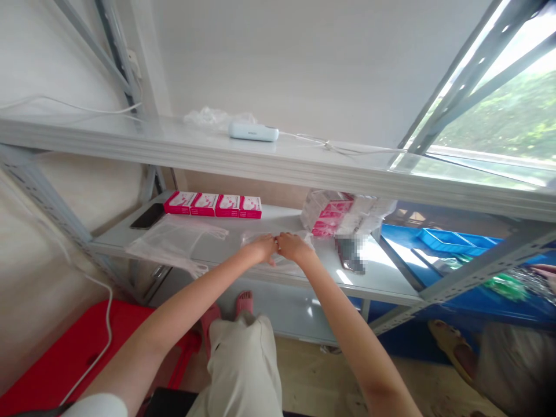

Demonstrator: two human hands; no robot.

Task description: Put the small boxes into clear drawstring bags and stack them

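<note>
My left hand (260, 249) and my right hand (293, 246) meet over the lower shelf (217, 246), fingertips pinched together on a small clear plastic bag (282, 263) lying flat there. Both hands are closed on the bag's top edge. A row of pink-and-white boxes (214, 205) lies at the back of the shelf to the left. A wrapped bundle of similar pink boxes (332, 213) stands just right of my hands.
A stack of clear bags (174, 240) and a dark phone (147, 216) lie on the shelf's left. Another phone (350, 253) rests at right. The upper shelf (130, 142) holds a white device (253, 131) with cables. A blue tray (447, 240), a red box (65, 359), another person's foot (454, 347).
</note>
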